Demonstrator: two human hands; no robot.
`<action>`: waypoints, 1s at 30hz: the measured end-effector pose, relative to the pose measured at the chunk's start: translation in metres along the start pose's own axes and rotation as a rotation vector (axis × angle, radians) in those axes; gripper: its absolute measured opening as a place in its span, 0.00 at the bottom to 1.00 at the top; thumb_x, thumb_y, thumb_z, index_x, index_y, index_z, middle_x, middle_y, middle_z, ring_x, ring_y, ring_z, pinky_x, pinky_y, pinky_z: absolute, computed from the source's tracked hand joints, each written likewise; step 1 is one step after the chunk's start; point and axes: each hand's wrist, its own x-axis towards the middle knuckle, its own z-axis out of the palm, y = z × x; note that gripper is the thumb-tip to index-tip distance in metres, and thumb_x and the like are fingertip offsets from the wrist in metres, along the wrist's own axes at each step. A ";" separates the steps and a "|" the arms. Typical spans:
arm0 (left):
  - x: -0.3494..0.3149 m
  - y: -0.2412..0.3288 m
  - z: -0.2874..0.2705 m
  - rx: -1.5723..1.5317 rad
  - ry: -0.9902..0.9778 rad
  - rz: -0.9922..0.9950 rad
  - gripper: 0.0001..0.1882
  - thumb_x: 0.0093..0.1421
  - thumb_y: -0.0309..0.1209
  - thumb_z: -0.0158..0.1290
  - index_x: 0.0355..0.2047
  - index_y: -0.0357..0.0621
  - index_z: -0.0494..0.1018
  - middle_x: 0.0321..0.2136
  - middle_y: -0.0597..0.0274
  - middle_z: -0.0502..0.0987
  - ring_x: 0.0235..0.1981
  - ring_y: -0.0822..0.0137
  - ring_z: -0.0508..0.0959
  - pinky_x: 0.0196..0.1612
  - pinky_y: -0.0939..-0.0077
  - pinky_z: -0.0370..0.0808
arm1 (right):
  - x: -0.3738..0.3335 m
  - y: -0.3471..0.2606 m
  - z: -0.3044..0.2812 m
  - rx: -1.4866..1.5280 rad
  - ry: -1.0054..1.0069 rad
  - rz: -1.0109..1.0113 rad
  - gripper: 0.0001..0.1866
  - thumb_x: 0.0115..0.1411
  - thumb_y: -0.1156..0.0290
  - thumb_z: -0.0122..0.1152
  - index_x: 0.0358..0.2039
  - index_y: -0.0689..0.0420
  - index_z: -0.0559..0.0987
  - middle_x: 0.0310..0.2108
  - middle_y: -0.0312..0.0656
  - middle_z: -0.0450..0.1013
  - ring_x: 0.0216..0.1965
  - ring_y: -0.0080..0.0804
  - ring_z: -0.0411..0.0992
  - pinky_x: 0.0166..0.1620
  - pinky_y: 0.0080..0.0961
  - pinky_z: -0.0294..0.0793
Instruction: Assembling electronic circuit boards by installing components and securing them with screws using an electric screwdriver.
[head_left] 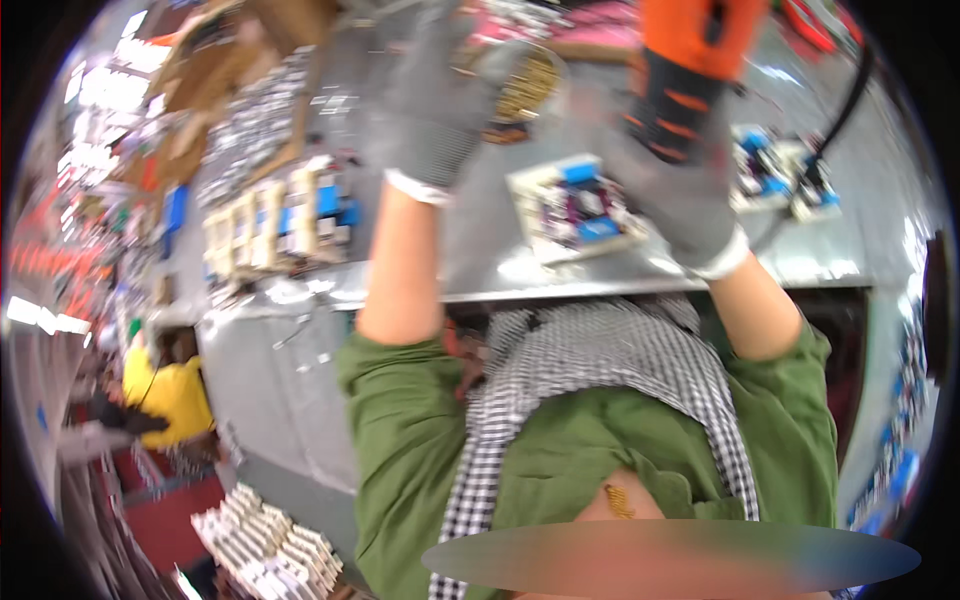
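Your right hand (680, 195) grips the driver (695, 60); your left hand (428, 115) is near the screws (530, 88), its grip I cannot tell. The unit (583, 212) lies between both, near the surface's (835, 245) front edge.

Left grip (428, 112) blurred, orange tool (690, 45) cut off

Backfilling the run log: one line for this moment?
left hand: near brass parts | right hand: holds orange tool | table: white-blue assembly
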 end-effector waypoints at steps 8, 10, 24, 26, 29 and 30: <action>0.059 0.140 -0.026 0.708 -0.217 0.508 0.40 0.62 0.36 0.65 0.69 0.35 0.58 0.58 0.45 0.72 0.55 0.51 0.77 0.57 0.58 0.75 | -0.003 -0.005 0.002 0.080 -0.024 0.040 0.23 0.55 0.83 0.68 0.50 0.58 0.70 0.33 0.30 0.73 0.33 0.16 0.72 0.39 0.18 0.75; 0.069 0.138 -0.032 0.891 -0.250 0.802 0.33 0.64 0.34 0.62 0.65 0.35 0.63 0.55 0.43 0.73 0.52 0.48 0.78 0.53 0.59 0.77 | -0.004 -0.005 0.001 0.100 -0.009 0.069 0.22 0.56 0.82 0.68 0.49 0.58 0.70 0.33 0.30 0.73 0.33 0.16 0.72 0.38 0.18 0.75; 0.050 0.164 -0.007 -0.145 -0.068 0.280 0.29 0.67 0.40 0.59 0.62 0.36 0.65 0.52 0.46 0.76 0.50 0.51 0.79 0.53 0.60 0.77 | -0.007 -0.003 -0.014 -0.149 0.031 -0.169 0.23 0.53 0.76 0.74 0.47 0.58 0.71 0.34 0.32 0.76 0.33 0.19 0.75 0.38 0.21 0.77; 0.051 0.161 -0.006 -0.213 -0.052 0.246 0.29 0.68 0.40 0.58 0.62 0.36 0.65 0.52 0.47 0.76 0.51 0.52 0.79 0.54 0.60 0.77 | 0.002 -0.003 -0.009 -0.103 0.015 -0.155 0.26 0.52 0.74 0.75 0.49 0.58 0.72 0.36 0.34 0.77 0.35 0.22 0.76 0.39 0.23 0.77; 0.050 0.160 -0.004 -0.412 -0.033 0.174 0.29 0.68 0.42 0.58 0.62 0.36 0.65 0.53 0.47 0.76 0.52 0.53 0.79 0.55 0.60 0.77 | -0.006 0.003 -0.028 -0.345 -0.130 -0.245 0.33 0.52 0.71 0.76 0.57 0.59 0.72 0.50 0.41 0.75 0.47 0.30 0.76 0.48 0.29 0.78; 0.051 0.154 0.004 -0.499 -0.040 0.153 0.30 0.68 0.42 0.57 0.62 0.36 0.65 0.53 0.48 0.76 0.53 0.53 0.78 0.55 0.60 0.77 | -0.005 -0.006 -0.023 -0.002 -0.117 0.013 0.37 0.53 0.72 0.76 0.62 0.62 0.70 0.60 0.45 0.72 0.57 0.36 0.74 0.56 0.33 0.77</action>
